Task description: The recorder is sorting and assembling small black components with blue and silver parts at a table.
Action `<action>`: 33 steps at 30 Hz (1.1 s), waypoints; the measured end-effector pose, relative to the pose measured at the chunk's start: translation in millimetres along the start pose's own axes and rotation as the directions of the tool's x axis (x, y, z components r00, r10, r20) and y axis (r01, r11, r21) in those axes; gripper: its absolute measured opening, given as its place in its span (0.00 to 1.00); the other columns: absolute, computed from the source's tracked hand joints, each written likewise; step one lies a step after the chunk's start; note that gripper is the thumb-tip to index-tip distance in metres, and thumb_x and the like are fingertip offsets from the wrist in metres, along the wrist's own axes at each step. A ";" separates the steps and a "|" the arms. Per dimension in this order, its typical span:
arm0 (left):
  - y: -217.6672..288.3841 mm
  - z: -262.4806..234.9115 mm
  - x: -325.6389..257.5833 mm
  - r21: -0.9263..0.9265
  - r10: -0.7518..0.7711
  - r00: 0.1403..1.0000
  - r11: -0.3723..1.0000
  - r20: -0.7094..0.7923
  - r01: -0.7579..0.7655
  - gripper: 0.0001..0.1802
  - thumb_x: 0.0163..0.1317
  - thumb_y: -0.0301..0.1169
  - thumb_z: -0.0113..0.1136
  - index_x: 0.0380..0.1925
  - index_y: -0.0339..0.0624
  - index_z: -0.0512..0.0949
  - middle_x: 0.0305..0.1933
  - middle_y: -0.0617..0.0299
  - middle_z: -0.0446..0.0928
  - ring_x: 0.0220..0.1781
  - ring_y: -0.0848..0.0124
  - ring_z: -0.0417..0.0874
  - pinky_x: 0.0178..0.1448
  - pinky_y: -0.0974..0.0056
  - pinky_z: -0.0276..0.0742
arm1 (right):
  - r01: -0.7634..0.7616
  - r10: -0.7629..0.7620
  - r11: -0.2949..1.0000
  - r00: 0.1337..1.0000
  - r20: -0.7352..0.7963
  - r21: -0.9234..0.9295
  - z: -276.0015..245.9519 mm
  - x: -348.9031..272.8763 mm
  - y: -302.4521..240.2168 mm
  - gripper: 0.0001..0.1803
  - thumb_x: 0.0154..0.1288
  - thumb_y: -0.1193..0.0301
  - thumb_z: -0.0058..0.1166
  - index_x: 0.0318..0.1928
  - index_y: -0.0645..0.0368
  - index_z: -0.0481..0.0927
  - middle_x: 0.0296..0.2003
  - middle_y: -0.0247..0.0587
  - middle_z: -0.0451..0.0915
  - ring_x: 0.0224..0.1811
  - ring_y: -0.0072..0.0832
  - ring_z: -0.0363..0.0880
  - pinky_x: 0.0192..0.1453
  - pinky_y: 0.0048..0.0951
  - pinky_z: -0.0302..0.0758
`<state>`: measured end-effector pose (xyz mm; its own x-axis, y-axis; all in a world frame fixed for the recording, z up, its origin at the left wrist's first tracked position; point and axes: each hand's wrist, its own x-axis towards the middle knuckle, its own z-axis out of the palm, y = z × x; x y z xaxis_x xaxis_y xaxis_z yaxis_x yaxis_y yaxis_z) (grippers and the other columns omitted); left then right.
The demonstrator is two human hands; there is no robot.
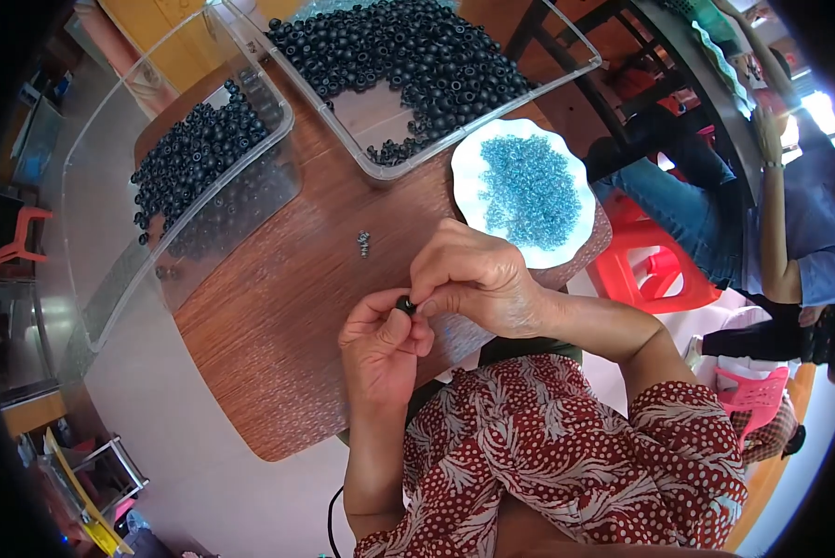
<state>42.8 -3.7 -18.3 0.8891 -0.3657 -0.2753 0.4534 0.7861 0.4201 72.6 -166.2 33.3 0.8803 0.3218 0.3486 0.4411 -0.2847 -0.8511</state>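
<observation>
1. I see both hands meet just below frame centre. Left hand (383, 339) pinches a black bead (404, 304) from underneath w/ thumb + fingertips; right hand (473, 279) is closed down over it from 1 o'clock, fingertips touching the bead. Whether a thread or needle is there, I can't tell, too fine.
2. The bead sits between both sets of fingertips, over the wooden table (278, 307) near its front edge.
3. Risk, my read: the grip is tiny, so a slip drops the bead. It's round + the table edge is close at 6 o'clock, so it prob rolls off into the lap or onto the floor.
4. Risk: the white scalloped plate (478, 149) of blue seed beads (529, 191), at 1 o'clock from the hands, overhangs the table's right edge. A bump from the right forearm could tip it.
5. Risk: a small metal piece (363, 244) lies loose at 11 o'clock, easy to sweep away.
6. Containers: clear plastic bin (380, 172) at 12 o'clock + a second clear bin (282, 121) at 10 o'clock, both w/ black beads. No labels or signs legible to me.
7. Another person sits at 3 o'clock by a red stool (654, 274), apart from the work.
</observation>
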 end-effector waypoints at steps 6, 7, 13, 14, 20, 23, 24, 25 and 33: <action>-0.5 4.9 -0.8 0.200 0.123 0.992 0.973 -0.014 -0.118 0.15 0.53 0.29 0.64 0.39 0.33 0.76 0.34 0.57 0.77 0.26 0.70 0.74 0.28 0.69 0.68 | -0.010 0.016 0.997 0.997 0.072 -0.080 -4.4 1.9 -2.6 0.11 0.40 0.80 0.65 0.28 0.58 0.79 0.29 0.33 0.75 0.35 0.26 0.72 0.36 0.24 0.70; -0.4 5.3 -0.4 0.287 0.181 0.983 0.942 -0.001 -0.173 0.15 0.52 0.29 0.65 0.38 0.33 0.76 0.33 0.57 0.77 0.26 0.70 0.74 0.28 0.68 0.68 | -0.003 0.008 0.996 0.998 0.063 -0.085 -5.2 2.9 -5.1 0.11 0.40 0.80 0.65 0.28 0.58 0.79 0.29 0.33 0.75 0.35 0.26 0.72 0.36 0.24 0.70; 2.6 10.3 -1.1 0.242 0.047 0.999 0.969 0.016 -0.050 0.13 0.52 0.25 0.65 0.35 0.29 0.75 0.31 0.54 0.76 0.25 0.69 0.75 0.27 0.70 0.68 | -0.648 0.556 0.722 0.752 0.353 0.243 -19.6 12.1 -10.4 0.10 0.45 0.80 0.65 0.27 0.62 0.76 0.24 0.31 0.76 0.26 0.15 0.72 0.29 0.19 0.68; 2.5 12.1 0.2 0.209 0.001 1.000 0.978 0.005 -0.002 0.14 0.51 0.27 0.66 0.35 0.29 0.75 0.31 0.54 0.76 0.25 0.69 0.74 0.27 0.69 0.68 | -0.613 0.514 0.732 0.783 0.352 0.295 -18.8 9.1 -4.0 0.10 0.47 0.78 0.66 0.27 0.63 0.75 0.21 0.31 0.76 0.24 0.14 0.72 0.27 0.18 0.68; 4.4 14.9 7.5 0.092 -0.062 0.997 0.994 0.049 0.057 0.15 0.52 0.29 0.65 0.36 0.33 0.72 0.33 0.54 0.74 0.28 0.68 0.72 0.26 0.67 0.66 | -0.451 0.412 0.889 0.866 0.282 0.086 -35.0 15.3 -21.5 0.08 0.50 0.75 0.64 0.28 0.63 0.76 0.24 0.36 0.76 0.26 0.20 0.73 0.29 0.22 0.68; 9.9 18.8 15.7 0.082 -0.073 0.994 0.994 0.085 0.066 0.15 0.52 0.31 0.65 0.35 0.33 0.73 0.31 0.54 0.74 0.26 0.69 0.72 0.25 0.67 0.66 | -0.186 0.181 0.982 0.967 0.180 0.014 -63.6 30.9 -31.9 0.06 0.51 0.75 0.62 0.31 0.62 0.79 0.27 0.37 0.75 0.29 0.28 0.73 0.33 0.27 0.69; 11.8 17.7 18.4 0.082 -0.082 0.991 0.994 0.106 0.074 0.15 0.52 0.32 0.65 0.35 0.33 0.74 0.29 0.54 0.75 0.24 0.69 0.72 0.24 0.67 0.66 | -0.189 0.186 0.982 0.974 0.133 0.014 -76.7 43.7 -38.4 0.06 0.51 0.76 0.61 0.31 0.62 0.79 0.27 0.37 0.76 0.30 0.29 0.74 0.34 0.27 0.70; 13.2 19.1 21.9 0.083 -0.088 0.990 0.993 0.106 0.080 0.15 0.52 0.32 0.65 0.35 0.33 0.74 0.29 0.54 0.75 0.24 0.69 0.72 0.24 0.67 0.66 | -0.045 0.053 0.989 0.997 0.053 -0.144 -89.9 57.3 -35.4 0.06 0.50 0.76 0.61 0.31 0.62 0.79 0.27 0.38 0.76 0.30 0.29 0.75 0.34 0.28 0.71; 12.9 11.0 39.6 0.217 -0.102 0.976 0.974 0.194 0.059 0.11 0.55 0.29 0.62 0.32 0.33 0.74 0.24 0.54 0.70 0.21 0.69 0.69 0.20 0.67 0.64 | 0.038 0.133 0.880 0.937 0.323 -0.473 -101.5 163.8 50.5 0.04 0.47 0.75 0.57 0.26 0.61 0.78 0.22 0.46 0.77 0.28 0.40 0.77 0.33 0.38 0.71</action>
<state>84.5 -13.5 -14.3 0.8332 -0.5338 -0.1443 0.5081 0.6362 0.5805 256.7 -219.5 87.2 0.8271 0.5554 0.0864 0.5043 -0.6653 -0.5505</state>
